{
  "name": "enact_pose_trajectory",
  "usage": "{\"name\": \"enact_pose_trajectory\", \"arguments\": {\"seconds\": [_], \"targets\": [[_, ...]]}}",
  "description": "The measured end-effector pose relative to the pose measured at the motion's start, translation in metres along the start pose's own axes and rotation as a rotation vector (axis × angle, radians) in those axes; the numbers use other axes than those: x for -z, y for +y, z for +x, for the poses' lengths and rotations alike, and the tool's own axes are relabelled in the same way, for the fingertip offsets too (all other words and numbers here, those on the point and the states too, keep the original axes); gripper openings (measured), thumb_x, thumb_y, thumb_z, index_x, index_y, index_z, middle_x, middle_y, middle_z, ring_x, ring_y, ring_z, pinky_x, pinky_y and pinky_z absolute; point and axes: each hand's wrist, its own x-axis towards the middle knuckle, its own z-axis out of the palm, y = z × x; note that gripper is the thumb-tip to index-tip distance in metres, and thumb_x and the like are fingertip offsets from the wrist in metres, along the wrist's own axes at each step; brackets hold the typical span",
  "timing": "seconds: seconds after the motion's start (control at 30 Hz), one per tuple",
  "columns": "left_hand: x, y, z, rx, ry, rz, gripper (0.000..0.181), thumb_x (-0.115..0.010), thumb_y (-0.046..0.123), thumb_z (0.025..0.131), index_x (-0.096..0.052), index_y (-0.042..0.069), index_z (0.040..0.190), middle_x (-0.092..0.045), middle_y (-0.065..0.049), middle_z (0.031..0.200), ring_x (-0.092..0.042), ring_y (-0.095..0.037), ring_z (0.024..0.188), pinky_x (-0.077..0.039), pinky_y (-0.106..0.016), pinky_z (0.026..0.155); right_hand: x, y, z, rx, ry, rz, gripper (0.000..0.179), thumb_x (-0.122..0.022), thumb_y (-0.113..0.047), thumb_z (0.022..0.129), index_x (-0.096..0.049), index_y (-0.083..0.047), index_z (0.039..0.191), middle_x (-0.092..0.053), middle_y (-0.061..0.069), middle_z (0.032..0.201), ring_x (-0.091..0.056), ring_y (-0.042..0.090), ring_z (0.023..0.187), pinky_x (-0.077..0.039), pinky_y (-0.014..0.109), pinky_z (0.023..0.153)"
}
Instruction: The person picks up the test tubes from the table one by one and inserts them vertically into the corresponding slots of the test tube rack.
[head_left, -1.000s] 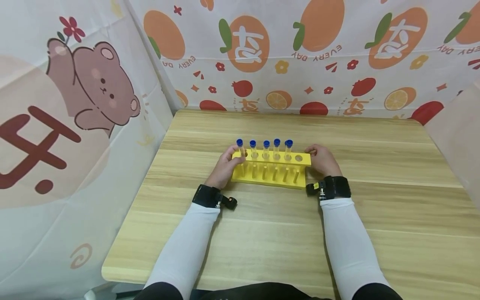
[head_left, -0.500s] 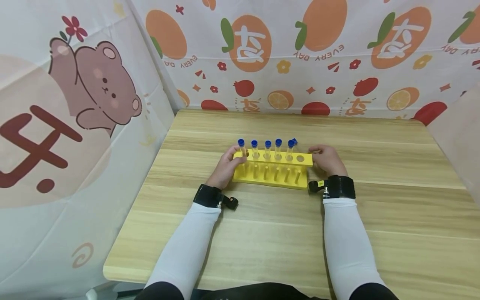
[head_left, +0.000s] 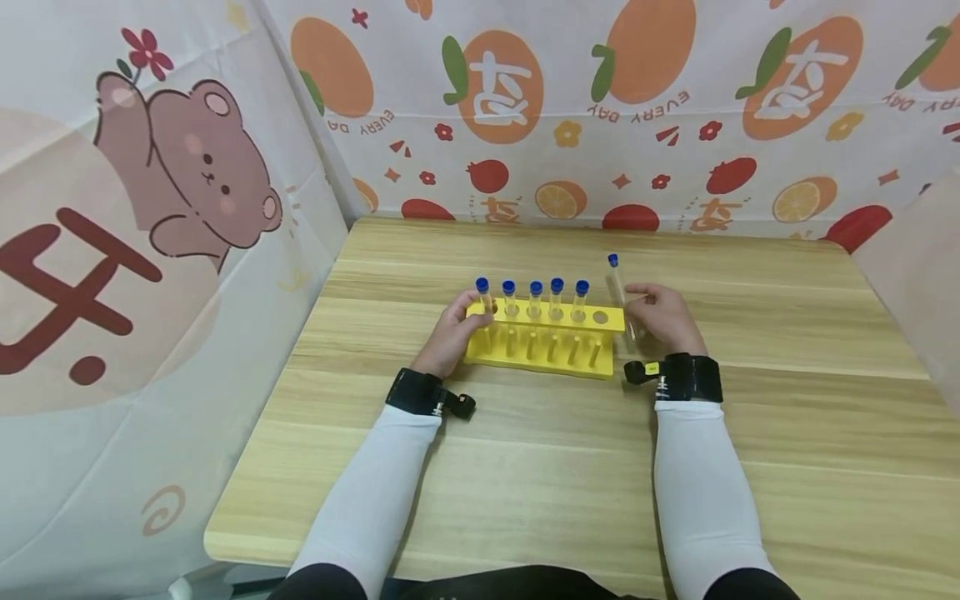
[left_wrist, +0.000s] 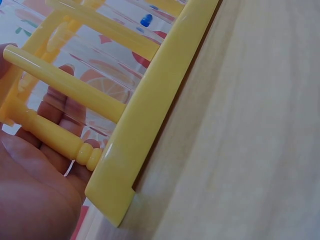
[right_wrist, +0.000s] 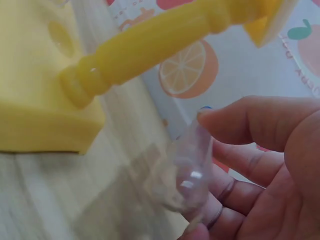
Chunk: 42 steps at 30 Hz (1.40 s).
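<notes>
A yellow test tube rack [head_left: 555,367] stands near the middle of the table, its lower plate on the wood in the left wrist view. My left hand [head_left: 447,332] grips its left end, thumb over the top plate and fingers [left_wrist: 62,117] behind the end post. Several clear test tubes [head_left: 557,292] with blue caps stand in the rack; the hole [head_left: 600,317] at its right end has no tube. Just right of the rack, my right hand [head_left: 663,318] pinches another blue-capped test tube [right_wrist: 187,175] between thumb and fingers, cap up and leaning slightly left.
The wooden table [head_left: 540,475] extends around the rack on all sides. Printed cloth with fruit [head_left: 498,87] hangs behind it, and a bear-print cloth [head_left: 202,175] hangs at the left. Each wrist wears a black strap [head_left: 688,377] with a small camera.
My right hand has drawn slightly right, away from the rack. The tube it holds has come out from behind the rack's right end and turned more upright. My left hand keeps its grip.
</notes>
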Motion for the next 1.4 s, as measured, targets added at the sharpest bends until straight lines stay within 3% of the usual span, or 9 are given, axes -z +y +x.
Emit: {"name": "enact_pose_trajectory", "arguments": {"seconds": [0.4,0.77,1.0,1.17,1.4], "targets": [[0.002,0.003,0.000,0.027,-0.007,0.004,0.025,-0.053,0.002,0.095,-0.055,0.014,0.117,-0.034,-0.022,0.154,-0.031,-0.029,0.141,-0.033,-0.045,0.110,0.009,-0.021,-0.014,0.060,0.094,0.110,0.058,-0.059,-0.017,0.094,-0.040,-0.021,0.149,-0.063,0.007,0.099,-0.068,0.019,0.082,-0.059,0.035,0.072],[0.000,0.001,0.000,-0.001,0.004,0.013,0.025,-0.056,0.007,0.094,-0.055,0.014,0.118,-0.044,-0.014,0.146,-0.031,-0.024,0.141,-0.035,-0.044,0.109,0.009,-0.029,-0.019,0.118,0.118,0.181,0.078,-0.065,-0.011,0.092,-0.024,-0.035,0.154,-0.058,0.009,0.101,-0.065,0.022,0.086,-0.060,0.039,0.071],[0.000,0.000,0.000,-0.004,0.010,0.018,0.023,-0.056,0.007,0.093,-0.056,0.017,0.113,-0.049,-0.011,0.137,-0.036,-0.024,0.137,-0.037,-0.042,0.106,0.007,-0.033,-0.018,0.140,0.129,0.195,0.088,-0.062,-0.004,0.090,-0.015,-0.041,0.154,-0.056,0.015,0.109,-0.069,0.032,0.097,-0.060,0.040,0.072],[0.000,-0.001,0.000,-0.007,0.005,0.014,0.024,-0.056,0.007,0.092,-0.056,0.017,0.114,-0.046,-0.015,0.143,-0.035,-0.025,0.138,-0.035,-0.044,0.109,0.007,-0.036,-0.020,0.153,0.152,0.173,0.085,-0.065,-0.007,0.089,-0.019,-0.040,0.153,-0.057,0.013,0.106,-0.069,0.030,0.096,-0.060,0.038,0.071],[0.001,-0.002,0.000,-0.011,0.002,0.011,0.026,-0.056,0.009,0.092,-0.056,0.016,0.117,-0.041,-0.018,0.148,-0.036,-0.027,0.137,-0.034,-0.047,0.110,0.008,-0.042,-0.026,0.157,0.220,0.153,0.062,-0.067,-0.014,0.091,-0.036,-0.028,0.144,-0.057,0.007,0.099,-0.067,0.023,0.088,-0.060,0.037,0.071]]}}
